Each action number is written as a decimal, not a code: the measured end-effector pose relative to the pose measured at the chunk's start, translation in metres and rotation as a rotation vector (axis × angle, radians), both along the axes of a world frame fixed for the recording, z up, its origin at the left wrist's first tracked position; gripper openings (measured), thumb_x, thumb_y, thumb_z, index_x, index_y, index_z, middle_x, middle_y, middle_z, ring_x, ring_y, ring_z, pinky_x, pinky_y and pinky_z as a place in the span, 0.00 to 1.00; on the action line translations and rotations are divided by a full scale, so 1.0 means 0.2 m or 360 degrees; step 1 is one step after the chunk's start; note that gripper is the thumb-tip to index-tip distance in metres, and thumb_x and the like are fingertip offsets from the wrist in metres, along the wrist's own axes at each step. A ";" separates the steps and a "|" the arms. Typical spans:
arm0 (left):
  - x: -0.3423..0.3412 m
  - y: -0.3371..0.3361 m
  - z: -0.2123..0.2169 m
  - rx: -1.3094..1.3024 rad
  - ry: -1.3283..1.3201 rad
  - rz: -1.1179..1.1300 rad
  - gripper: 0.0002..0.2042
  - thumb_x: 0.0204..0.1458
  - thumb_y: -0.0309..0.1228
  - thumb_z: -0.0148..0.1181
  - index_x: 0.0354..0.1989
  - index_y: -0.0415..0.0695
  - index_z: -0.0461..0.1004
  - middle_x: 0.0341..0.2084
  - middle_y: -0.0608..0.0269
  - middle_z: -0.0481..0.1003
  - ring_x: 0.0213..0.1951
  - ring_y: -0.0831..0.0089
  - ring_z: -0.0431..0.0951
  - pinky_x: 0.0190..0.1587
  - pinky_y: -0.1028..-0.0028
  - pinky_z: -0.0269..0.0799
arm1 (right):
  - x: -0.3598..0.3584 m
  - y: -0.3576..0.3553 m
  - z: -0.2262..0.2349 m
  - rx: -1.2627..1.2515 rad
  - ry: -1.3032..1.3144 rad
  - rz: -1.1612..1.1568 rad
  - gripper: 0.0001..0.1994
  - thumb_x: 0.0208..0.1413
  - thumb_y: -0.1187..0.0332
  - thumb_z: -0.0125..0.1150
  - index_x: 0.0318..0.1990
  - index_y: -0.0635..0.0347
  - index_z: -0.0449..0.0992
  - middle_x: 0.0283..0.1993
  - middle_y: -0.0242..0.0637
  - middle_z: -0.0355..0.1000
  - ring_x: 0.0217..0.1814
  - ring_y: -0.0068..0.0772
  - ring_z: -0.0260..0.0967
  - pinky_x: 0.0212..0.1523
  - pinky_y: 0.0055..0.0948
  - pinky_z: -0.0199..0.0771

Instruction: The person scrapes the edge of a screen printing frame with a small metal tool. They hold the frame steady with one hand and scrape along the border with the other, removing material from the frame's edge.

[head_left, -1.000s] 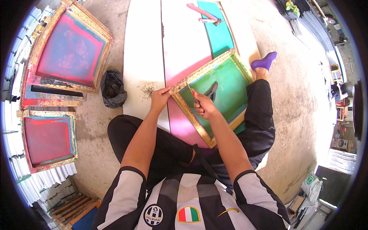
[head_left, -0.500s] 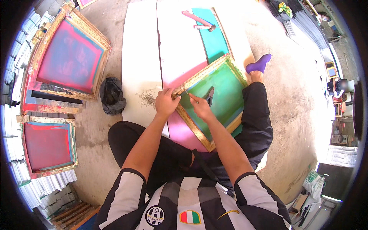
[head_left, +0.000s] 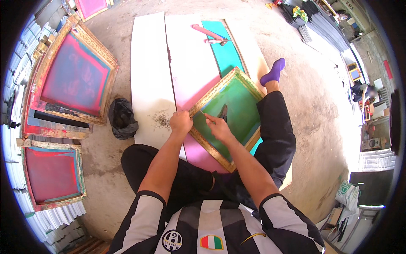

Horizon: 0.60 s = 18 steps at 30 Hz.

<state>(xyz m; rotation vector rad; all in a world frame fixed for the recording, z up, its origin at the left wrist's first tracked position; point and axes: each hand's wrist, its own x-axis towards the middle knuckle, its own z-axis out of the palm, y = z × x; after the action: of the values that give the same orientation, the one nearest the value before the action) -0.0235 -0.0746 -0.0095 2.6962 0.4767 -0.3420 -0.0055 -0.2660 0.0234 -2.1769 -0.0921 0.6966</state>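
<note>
A wooden-framed screen with green mesh lies tilted across the boards, against my right leg. My left hand is closed at the left corner of its wooden frame, fingers curled over the rim. Above the mesh near that same corner, my right hand pinches a thin, stick-like tool, too small to make out fully. Just beyond my right fingers, a dark hand tool, possibly pliers, rests on the mesh. Left of my left hand is a scatter of dark shavings or staples on the white board.
A hammer and a white-handled tool lie on the turquoise strip. A black plastic bag stands left of the boards. Red-and-blue screens lean at the left. Another person is far right.
My head view has shifted, so the boards sit lower and further left. My left fingers have curled tighter at the frame corner; my right hand still pinches the thin tool over the mesh.
</note>
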 end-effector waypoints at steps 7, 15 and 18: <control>-0.09 0.05 0.08 -0.0061 0.0038 0.0187 0.16 0.49 0.41 0.70 0.39 0.41 0.83 0.41 0.52 0.81 0.45 0.51 0.82 0.46 0.56 0.80 | -0.03 0.05 0.06 0.0088 -0.0155 0.0071 0.21 0.66 0.57 0.55 0.65 0.48 0.73 0.60 0.50 0.75 0.63 0.51 0.73 0.64 0.41 0.70; -0.20 -0.07 0.07 -0.0103 0.0010 0.0322 0.19 0.47 0.45 0.72 0.39 0.42 0.81 0.40 0.51 0.82 0.43 0.50 0.83 0.45 0.55 0.80 | -0.03 0.09 0.08 -0.0003 -0.0175 0.0067 0.22 0.67 0.56 0.56 0.66 0.46 0.72 0.60 0.48 0.76 0.63 0.44 0.74 0.62 0.37 0.70; -0.26 -0.13 0.08 -0.0129 0.0036 0.0355 0.21 0.48 0.46 0.71 0.41 0.42 0.79 0.40 0.51 0.81 0.43 0.50 0.83 0.44 0.54 0.80 | -0.05 0.13 0.15 -0.0024 -0.0184 0.0082 0.22 0.66 0.55 0.56 0.66 0.46 0.73 0.60 0.50 0.75 0.63 0.46 0.74 0.62 0.38 0.71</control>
<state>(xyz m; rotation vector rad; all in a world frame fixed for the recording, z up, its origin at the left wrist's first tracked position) -0.0764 -0.1004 0.0066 2.5315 0.7461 -0.3217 -0.0160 -0.2409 0.0544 -2.2354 -0.2044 0.6016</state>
